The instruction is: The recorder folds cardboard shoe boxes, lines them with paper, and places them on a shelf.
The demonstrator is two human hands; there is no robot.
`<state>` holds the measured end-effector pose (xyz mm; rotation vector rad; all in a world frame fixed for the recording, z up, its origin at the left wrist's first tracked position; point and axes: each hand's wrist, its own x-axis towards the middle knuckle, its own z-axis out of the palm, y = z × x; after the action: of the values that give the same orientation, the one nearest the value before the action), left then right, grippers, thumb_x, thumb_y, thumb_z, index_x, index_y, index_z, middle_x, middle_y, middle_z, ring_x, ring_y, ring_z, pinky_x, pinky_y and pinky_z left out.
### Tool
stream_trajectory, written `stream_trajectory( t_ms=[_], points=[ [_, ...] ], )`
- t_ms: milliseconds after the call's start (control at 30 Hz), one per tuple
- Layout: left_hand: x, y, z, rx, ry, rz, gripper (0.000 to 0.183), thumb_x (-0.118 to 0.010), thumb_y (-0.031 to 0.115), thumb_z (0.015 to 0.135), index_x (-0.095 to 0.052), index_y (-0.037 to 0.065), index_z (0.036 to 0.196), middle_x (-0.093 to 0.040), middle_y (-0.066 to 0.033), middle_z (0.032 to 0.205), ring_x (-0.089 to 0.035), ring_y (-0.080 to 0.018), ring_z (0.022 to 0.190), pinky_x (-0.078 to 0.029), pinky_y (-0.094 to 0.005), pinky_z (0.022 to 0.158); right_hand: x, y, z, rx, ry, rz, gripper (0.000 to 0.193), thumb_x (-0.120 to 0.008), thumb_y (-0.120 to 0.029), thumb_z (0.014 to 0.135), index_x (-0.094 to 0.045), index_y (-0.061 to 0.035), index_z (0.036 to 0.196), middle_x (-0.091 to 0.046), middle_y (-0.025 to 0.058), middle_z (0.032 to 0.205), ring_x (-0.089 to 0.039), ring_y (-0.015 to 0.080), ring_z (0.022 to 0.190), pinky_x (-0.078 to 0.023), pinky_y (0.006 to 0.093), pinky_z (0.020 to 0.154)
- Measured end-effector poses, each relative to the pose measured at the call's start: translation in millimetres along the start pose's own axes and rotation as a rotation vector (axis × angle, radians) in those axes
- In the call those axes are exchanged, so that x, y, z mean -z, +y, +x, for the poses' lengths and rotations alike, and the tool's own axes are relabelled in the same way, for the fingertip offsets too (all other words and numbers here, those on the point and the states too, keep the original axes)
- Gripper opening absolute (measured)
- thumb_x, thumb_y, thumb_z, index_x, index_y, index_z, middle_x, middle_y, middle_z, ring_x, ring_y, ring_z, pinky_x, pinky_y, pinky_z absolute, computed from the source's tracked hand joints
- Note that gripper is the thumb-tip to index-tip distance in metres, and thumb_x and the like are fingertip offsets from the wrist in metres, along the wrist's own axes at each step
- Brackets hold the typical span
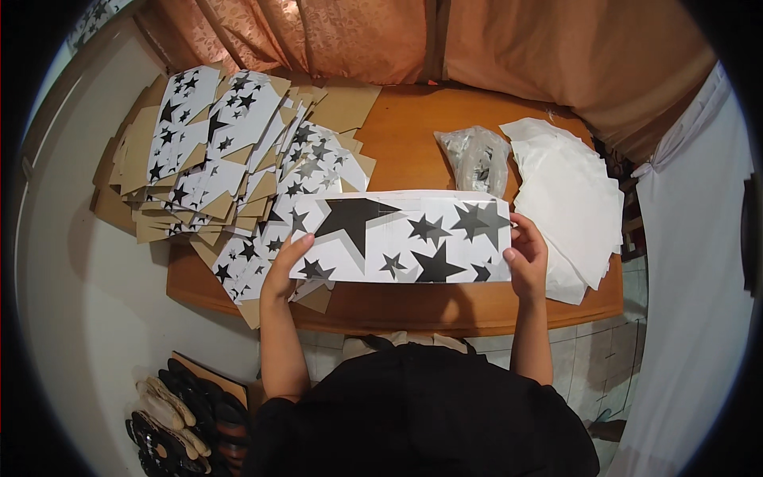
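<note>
Between my two hands I hold up a long white cardboard box (pixel 401 238) printed with black and grey stars, its broad face toward me. My left hand (pixel 284 262) grips its left end, thumb on the front and the other fingers hidden behind. At the right end my right hand (pixel 528 253) holds the edge, thumb in front and fingers curled round the side. Left of the box lies a heap of flat star-printed cardboard blanks (pixel 246 99) with brown undersides, stacked unevenly.
On the wooden table (pixel 405 143) a clear plastic bag (pixel 475 155) with small contents stands behind the box. White sheets (pixel 568 199) lie stacked at the right. Orange curtains (pixel 358 40) hang behind the table. Several shoes (pixel 187 413) stand on the floor at lower left.
</note>
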<state>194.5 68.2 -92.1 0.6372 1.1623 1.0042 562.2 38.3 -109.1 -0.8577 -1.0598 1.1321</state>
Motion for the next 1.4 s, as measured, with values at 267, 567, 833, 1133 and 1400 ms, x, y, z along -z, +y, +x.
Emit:
stream_trajectory(
  t_ms=[267, 567, 833, 1133, 1400],
  points=[
    [23, -48, 16, -0.457, -0.240, -0.018, 0.087, -0.053, 0.004, 0.052, -0.030, 0.007, 0.135, -0.044, -0.0114, 0.127, -0.042, -0.0224, 0.119, -0.030, -0.0264, 0.099, -5, 39, -17, -0.160, -0.161, -0.295, 0.080, -0.049, 0.009, 0.061, -0.034, -0.0030, 0.139, -0.037, -0.0021, 0.095, -0.034, 0.0085, 0.076, -0.033, 0.0169, 0.069],
    [23, -157, 24, -0.510, 0.003, 0.450, 0.056, -0.062, 0.014, 0.080, -0.040, 0.004, 0.130, -0.014, -0.0167, 0.149, -0.017, -0.0249, 0.137, -0.014, -0.0335, 0.109, 22, 123, -55, -0.050, 0.009, -0.246, 0.057, -0.050, 0.003, 0.066, -0.050, 0.0011, 0.123, -0.039, 0.0099, 0.115, -0.043, 0.0206, 0.110, -0.034, 0.0269, 0.096],
    [20, -166, 23, -0.503, 0.081, 0.705, 0.071, -0.045, 0.001, 0.083, -0.009, 0.001, 0.144, -0.012, -0.0177, 0.149, -0.013, -0.0276, 0.138, -0.013, -0.0294, 0.109, -2, 129, -62, 0.033, 0.082, -0.865, 0.042, -0.045, -0.002, 0.086, -0.046, 0.0026, 0.127, -0.038, 0.0286, 0.134, -0.042, 0.0396, 0.122, -0.035, 0.0360, 0.099],
    [-45, -106, 14, -0.646, -0.016, 1.571, 0.041, -0.059, 0.022, 0.081, -0.051, 0.011, 0.120, -0.035, -0.0122, 0.138, -0.028, -0.0279, 0.132, -0.019, -0.0634, 0.097, -10, 133, -71, 0.075, 0.251, -0.954, 0.033, -0.040, 0.010, 0.077, -0.061, 0.0070, 0.103, -0.046, 0.0248, 0.130, -0.054, 0.0346, 0.110, -0.042, 0.0337, 0.091],
    [-104, -195, 131, -0.995, -1.178, 1.715, 0.057, -0.037, 0.042, 0.092, -0.027, 0.015, 0.141, -0.029, -0.0059, 0.145, -0.028, -0.0211, 0.134, -0.017, -0.0520, 0.108, -2, 114, -80, -0.003, 0.311, -0.931, 0.031, -0.040, 0.010, 0.077, -0.061, 0.0078, 0.100, -0.047, 0.0254, 0.127, -0.052, 0.0364, 0.112, -0.041, 0.0353, 0.092]
  ],
)
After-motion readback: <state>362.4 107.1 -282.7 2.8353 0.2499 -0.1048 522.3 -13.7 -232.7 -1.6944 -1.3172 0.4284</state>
